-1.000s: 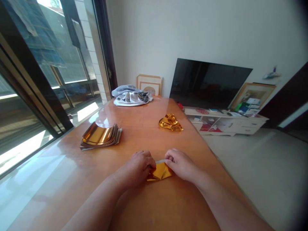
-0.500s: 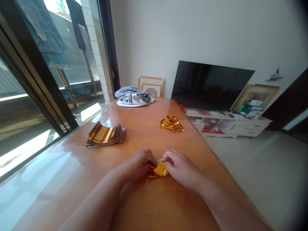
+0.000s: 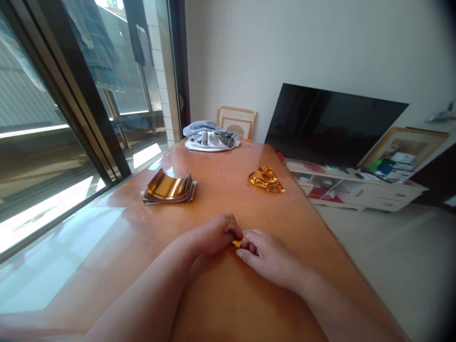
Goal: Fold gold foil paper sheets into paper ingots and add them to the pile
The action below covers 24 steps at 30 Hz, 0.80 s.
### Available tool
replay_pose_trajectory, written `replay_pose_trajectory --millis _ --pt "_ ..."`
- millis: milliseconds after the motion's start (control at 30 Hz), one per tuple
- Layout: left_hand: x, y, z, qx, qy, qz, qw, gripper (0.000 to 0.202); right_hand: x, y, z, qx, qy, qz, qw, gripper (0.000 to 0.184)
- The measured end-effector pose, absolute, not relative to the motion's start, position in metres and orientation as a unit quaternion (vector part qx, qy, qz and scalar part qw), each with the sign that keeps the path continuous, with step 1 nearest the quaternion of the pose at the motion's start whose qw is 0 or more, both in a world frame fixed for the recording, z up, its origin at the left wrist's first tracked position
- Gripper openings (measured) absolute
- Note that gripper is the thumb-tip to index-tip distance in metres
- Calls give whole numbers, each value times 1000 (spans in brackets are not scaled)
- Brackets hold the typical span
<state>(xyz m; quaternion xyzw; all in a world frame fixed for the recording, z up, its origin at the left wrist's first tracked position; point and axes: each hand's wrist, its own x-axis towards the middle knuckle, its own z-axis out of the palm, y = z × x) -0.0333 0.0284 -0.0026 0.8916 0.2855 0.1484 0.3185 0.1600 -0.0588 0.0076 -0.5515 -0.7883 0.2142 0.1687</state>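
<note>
Between my two hands, low over the wooden table (image 3: 228, 294), is a piece of gold foil paper (image 3: 236, 243), mostly hidden by my fingers. My left hand (image 3: 221, 232) is closed, its fingers pinching the foil from the left. My right hand (image 3: 261, 249) grips it from the other side, thumb and fingers bent close to the left fingertips. A curved stack of gold foil sheets (image 3: 169, 186) lies to the left beyond my hands. Farther off to the right are folded, crinkled gold foil pieces (image 3: 266, 179) in a small heap.
A grey cloth bundle (image 3: 210, 137) lies at the table's far end, with framed pictures (image 3: 237, 118) behind it. Past the table's right edge stands a white low cabinet (image 3: 366, 192) with a large television (image 3: 331, 126). A sliding glass door (image 3: 81, 109) runs along the left.
My hands have come closer together over the foil, and far less of it shows between them. The whole view has shifted, so the surroundings sit farther right.
</note>
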Motion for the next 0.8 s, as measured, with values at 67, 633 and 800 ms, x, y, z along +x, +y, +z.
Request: replay_pose_trajectory --millis 67,633,800 --pt "-35 29 -3 893 279 149 320 36 162 -56 5 -547 -790 215 174 14" --pt "-34 22 8 856 352 146 349 24 164 -51 -6 -604 -735 244 188 7" --pt "-33 23 1 880 336 141 305 25 164 -49 -5 -585 -753 234 188 5"
